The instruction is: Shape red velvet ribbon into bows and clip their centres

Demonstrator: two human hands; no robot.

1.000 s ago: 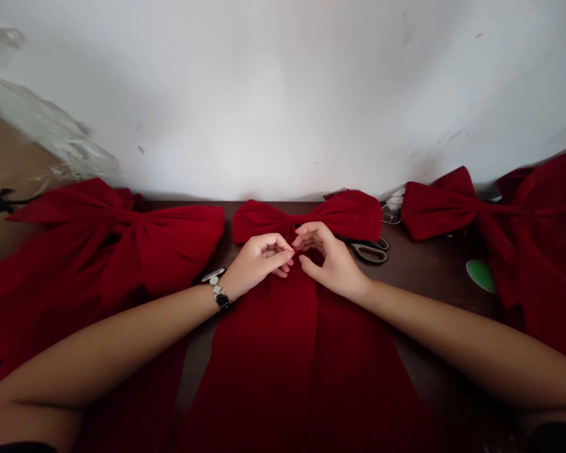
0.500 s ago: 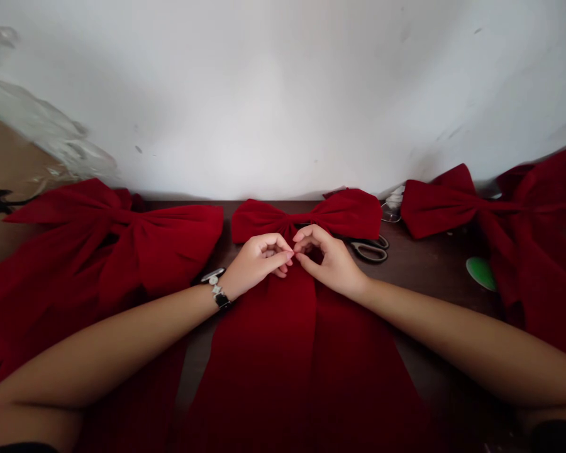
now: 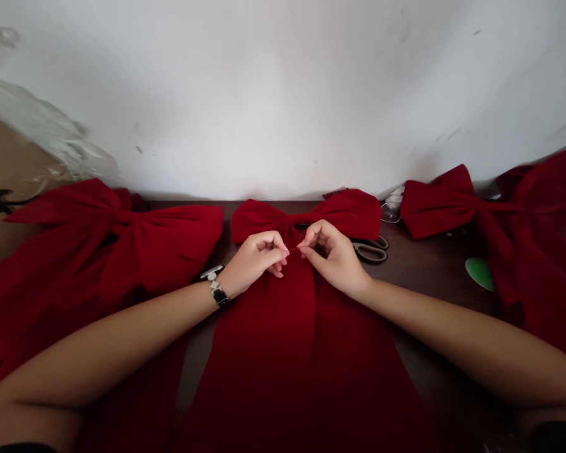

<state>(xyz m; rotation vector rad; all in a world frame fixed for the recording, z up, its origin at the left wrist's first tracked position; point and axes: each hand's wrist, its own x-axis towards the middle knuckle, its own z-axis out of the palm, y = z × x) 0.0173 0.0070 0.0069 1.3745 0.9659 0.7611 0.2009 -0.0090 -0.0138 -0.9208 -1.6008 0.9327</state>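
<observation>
A large red velvet bow (image 3: 344, 214) lies on the dark wooden table (image 3: 429, 283), with its long tails (image 3: 268, 352) running toward me. My left hand (image 3: 255, 255) and my right hand (image 3: 332, 255) sit over the bow's gathered centre. Their fingertips pinch the two ends of a thin red thread (image 3: 293, 248), which stretches between them just above the knot. The hands hide part of the knot. A linked silver and black wristwatch (image 3: 219, 292) circles my left wrist.
Another red velvet bow (image 3: 122, 233) lies at the left and a third (image 3: 457, 207) at the right. Black-handled scissors (image 3: 370, 253) lie behind my right hand. A green object (image 3: 480, 274) rests on the table. A white wall (image 3: 283, 94) rises behind the table.
My hands have drawn slightly apart, and the thin thread now shows stretched between my fingertips. The bows and scissors have not moved.
</observation>
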